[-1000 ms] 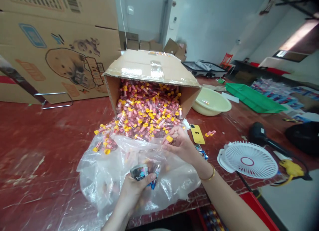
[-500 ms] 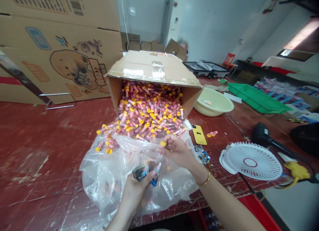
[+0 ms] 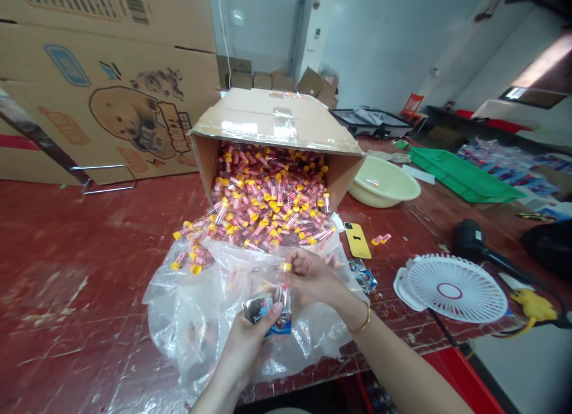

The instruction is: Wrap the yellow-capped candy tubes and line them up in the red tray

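Observation:
My left hand (image 3: 245, 345) is closed on a small stack of glossy printed packets (image 3: 257, 308), black and blue, its thumb lying across the front. My right hand (image 3: 315, 278) pinches a clear tube with a yellow cap (image 3: 284, 288), which stands almost upright against the packets. The tube's lower end meets my left thumb; whether the thumb also grips it I cannot tell. Beneath both hands spreads a clear plastic bag (image 3: 187, 307). Behind them, a cardboard box (image 3: 272, 119) lies on its side, with many pink tubes with yellow caps (image 3: 268, 205) spilling from its mouth.
Right of the bag lie a yellow phone (image 3: 357, 241), more printed packets (image 3: 363, 276) and a white fan (image 3: 451, 289). Farther back are a pale yellow basin (image 3: 384, 181) and a green tray (image 3: 465, 176). A large printed carton (image 3: 107, 104) stands at the left.
My right hand has shifted slightly left and down with the tube, which now stands straighter. The packets in my left hand have turned to show more of the blue one.

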A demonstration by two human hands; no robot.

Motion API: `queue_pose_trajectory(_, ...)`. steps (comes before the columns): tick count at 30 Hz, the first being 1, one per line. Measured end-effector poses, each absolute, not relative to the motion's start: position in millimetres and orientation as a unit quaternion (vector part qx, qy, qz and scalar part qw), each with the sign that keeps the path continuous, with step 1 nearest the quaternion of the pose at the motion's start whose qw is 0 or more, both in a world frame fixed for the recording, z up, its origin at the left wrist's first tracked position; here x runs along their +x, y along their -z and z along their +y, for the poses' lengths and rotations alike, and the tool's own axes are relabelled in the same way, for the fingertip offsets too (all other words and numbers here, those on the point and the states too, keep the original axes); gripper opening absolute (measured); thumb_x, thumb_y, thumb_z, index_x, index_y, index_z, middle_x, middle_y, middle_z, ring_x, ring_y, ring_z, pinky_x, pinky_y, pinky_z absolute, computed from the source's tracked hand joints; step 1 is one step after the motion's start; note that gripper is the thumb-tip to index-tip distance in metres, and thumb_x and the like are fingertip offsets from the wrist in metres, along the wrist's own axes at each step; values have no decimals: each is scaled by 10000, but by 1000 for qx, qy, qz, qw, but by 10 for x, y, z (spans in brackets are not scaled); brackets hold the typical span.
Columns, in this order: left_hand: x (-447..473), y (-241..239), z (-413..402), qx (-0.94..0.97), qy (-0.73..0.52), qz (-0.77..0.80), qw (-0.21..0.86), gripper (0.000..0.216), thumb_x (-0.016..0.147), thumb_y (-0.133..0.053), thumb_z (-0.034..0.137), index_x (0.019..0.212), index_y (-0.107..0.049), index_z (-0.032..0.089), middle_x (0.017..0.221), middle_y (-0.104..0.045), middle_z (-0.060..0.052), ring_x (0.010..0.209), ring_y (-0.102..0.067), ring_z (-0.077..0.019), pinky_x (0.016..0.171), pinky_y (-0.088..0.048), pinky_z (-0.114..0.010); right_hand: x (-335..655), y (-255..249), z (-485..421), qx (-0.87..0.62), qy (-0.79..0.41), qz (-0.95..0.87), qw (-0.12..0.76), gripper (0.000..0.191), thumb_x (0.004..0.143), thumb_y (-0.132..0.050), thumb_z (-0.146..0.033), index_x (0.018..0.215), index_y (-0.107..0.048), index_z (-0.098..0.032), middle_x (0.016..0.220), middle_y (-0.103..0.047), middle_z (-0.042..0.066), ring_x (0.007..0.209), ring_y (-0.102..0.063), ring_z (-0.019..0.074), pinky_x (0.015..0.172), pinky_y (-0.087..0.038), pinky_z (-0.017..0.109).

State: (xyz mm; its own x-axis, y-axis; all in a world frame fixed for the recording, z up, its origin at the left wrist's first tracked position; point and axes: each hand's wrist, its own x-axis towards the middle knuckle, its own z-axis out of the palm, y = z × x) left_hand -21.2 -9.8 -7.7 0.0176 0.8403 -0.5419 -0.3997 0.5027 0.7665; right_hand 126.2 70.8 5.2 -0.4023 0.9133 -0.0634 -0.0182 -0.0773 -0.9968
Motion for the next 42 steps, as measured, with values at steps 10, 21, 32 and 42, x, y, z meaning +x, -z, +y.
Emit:
queue_pose_trajectory(10,-111,-57,-34,157,-468,469,732,373,633,-781,371,906,-690,135,789,-748,-96,745,-696,-237,609,-534,-282,1207,59,88,-374,-615,-584,375,712,553,-782,-92,1081,-350,-295,1041,-504,17,861,-576,151,640,-510,246)
queue_pose_trajectory(21,-104,-45,-116,196,-470,475,718,311,560,-821,327,800,-730,151,713,-741,-65,723,-678,-231,692,-507,-305,1180,69,51,-346,-530,-617,468,640,558,-655,4,1041,-339,-274,977,-444,6,822,-514,129,694,-462,259)
queue_pose_trajectory(32,-5,-22,-203,237,-423,526,699,410,541,-813,437,844,-724,176,822,-752,-84,768,-688,-282,573,-564,-331,1527,124,-35,-396,-581,-473,531,254,747,-689,-372,839,-508,-220,812,-555,2,745,-553,135,705,-472,286)
queue_pose_trajectory(42,111,120,-243,223,-275,506,787,524,556,-823,371,1047,-693,243,1111,-717,-43,1070,-610,-352,722,-597,-341,3735,1105,-1645,-796,-197,-149,552,298,730,-663,-451,758,-518,-191,694,-569,-6,656,-574,152,618,-499,284)
